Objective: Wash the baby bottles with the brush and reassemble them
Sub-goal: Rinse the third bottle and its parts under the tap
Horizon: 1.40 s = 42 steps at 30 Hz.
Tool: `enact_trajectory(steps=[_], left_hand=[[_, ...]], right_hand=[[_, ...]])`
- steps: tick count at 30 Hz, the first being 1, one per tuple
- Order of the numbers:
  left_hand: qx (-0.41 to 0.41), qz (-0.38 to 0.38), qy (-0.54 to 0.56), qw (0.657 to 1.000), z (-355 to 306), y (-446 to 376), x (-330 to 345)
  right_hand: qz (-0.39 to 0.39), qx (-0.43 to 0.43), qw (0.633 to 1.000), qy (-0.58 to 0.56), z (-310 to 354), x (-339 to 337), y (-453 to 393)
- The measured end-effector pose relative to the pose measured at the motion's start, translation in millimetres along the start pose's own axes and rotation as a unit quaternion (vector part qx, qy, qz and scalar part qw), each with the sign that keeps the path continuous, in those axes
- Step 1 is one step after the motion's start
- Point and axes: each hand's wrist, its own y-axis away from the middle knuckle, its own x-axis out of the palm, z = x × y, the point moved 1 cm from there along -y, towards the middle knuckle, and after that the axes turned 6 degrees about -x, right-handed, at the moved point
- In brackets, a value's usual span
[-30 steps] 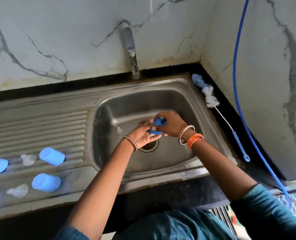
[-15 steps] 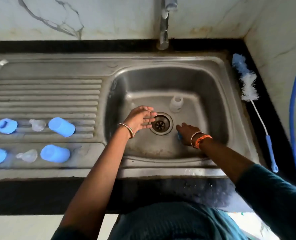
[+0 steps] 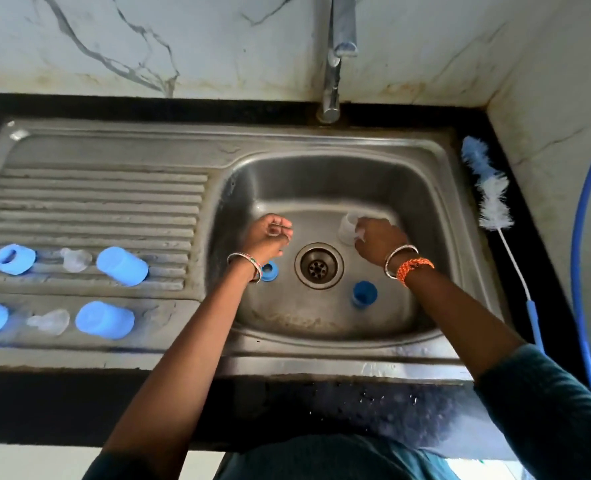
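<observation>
In the sink basin (image 3: 425, 188), my right hand (image 3: 378, 242) grips a small clear bottle (image 3: 346, 227) standing beyond the drain (image 3: 318, 266). My left hand (image 3: 268, 237) hovers left of the drain, fingers curled round a small clear piece that looks like a nipple (image 3: 274, 233). A blue ring (image 3: 269, 270) lies on the basin floor just under my left wrist. A darker blue cap (image 3: 364, 293) lies near my right forearm. The bottle brush (image 3: 491, 202), with blue and white bristles, rests on the black counter right of the sink.
On the ribbed drainboard (image 3: 96, 195) lie two rows of parts: blue rings (image 3: 13, 259), clear nipples (image 3: 75, 259) and light blue caps (image 3: 122, 266). The tap (image 3: 335, 53) stands behind the basin. A blue hose (image 3: 579, 237) hangs along the right wall.
Both hands have let go of the blue pieces, which now lie in the basin. My right hand moved up to the clear bottle. My left hand's fingers curled.
</observation>
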Motion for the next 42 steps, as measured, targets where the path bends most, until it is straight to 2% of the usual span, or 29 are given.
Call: enact_trajectory(steps=[2, 3, 7, 10, 12, 14, 16, 18, 19, 21, 23, 26, 27, 28, 32, 42], left_hand=[[0.016, 0.022, -0.047, 0.998, -7.5, -8.8, 18.0], [0.023, 0.036, -0.069, 0.997, -12.2, -15.3, 25.7], [0.034, 0.059, -0.137, 0.988, -21.8, -32.0, 35.4], [0.059, 0.054, -0.216, 0.973, -21.4, -43.0, 27.3], [0.097, 0.045, -0.254, 0.961, -28.9, -44.4, 25.1], [0.118, 0.033, -0.188, 0.974, -42.3, -42.9, 24.3], [0.109, 0.022, -0.082, 0.990, -60.7, -42.5, 21.2], [0.099, 0.021, -0.011, 0.995, -72.3, -48.3, 16.1], [0.099, 0.021, -0.003, 0.995, -76.8, -49.5, 14.5], [0.097, 0.028, 0.008, 0.995, -83.2, -54.8, 12.7], [0.095, 0.043, 0.020, 0.994, -86.0, -58.6, 11.5], [0.101, 0.038, 0.014, 0.994, -88.0, -62.5, 8.2], [0.103, 0.031, 0.010, 0.994, -87.5, -64.1, 6.3], [0.105, 0.022, 0.005, 0.994, -87.6, -65.2, 4.5], [0.111, 0.013, -0.008, 0.994, -89.8, -67.9, 1.0], [0.116, 0.025, -0.007, 0.993, -83.1, -66.4, -1.7]], right_hand=[[-0.073, 0.004, 0.996, -0.055, -0.4, -8.9, -15.6], [-0.070, 0.001, 0.996, -0.060, -0.7, -11.0, -25.4], [0.063, -0.021, 0.998, -0.009, -1.9, 0.4, -54.4], [0.019, -0.030, 0.994, -0.103, 6.3, -2.3, -67.7], [-0.018, -0.081, 0.980, -0.182, 23.2, -25.7, -68.9], [-0.040, -0.140, 0.958, -0.248, 39.3, -56.6, -69.0], [-0.045, -0.138, 0.930, -0.338, 49.1, -83.4, -73.8], [-0.059, -0.037, 0.876, -0.478, 46.5, -99.7, -91.2], [-0.052, 0.035, 0.831, -0.553, 43.0, -104.1, -101.9], [0.010, 0.131, 0.709, -0.693, 39.2, -108.8, -124.1], [0.075, 0.139, 0.621, -0.768, 40.9, -110.1, -141.8], [0.074, 0.131, 0.510, -0.847, 50.8, -113.4, -160.1], [0.066, 0.135, 0.482, -0.863, 53.7, -115.6, -163.1], [0.059, 0.138, 0.470, -0.870, 55.5, -118.3, -164.5], [0.049, 0.152, 0.498, -0.852, 55.6, -123.5, -164.2], [0.045, 0.144, 0.507, -0.849, 52.9, -117.8, -166.1]])
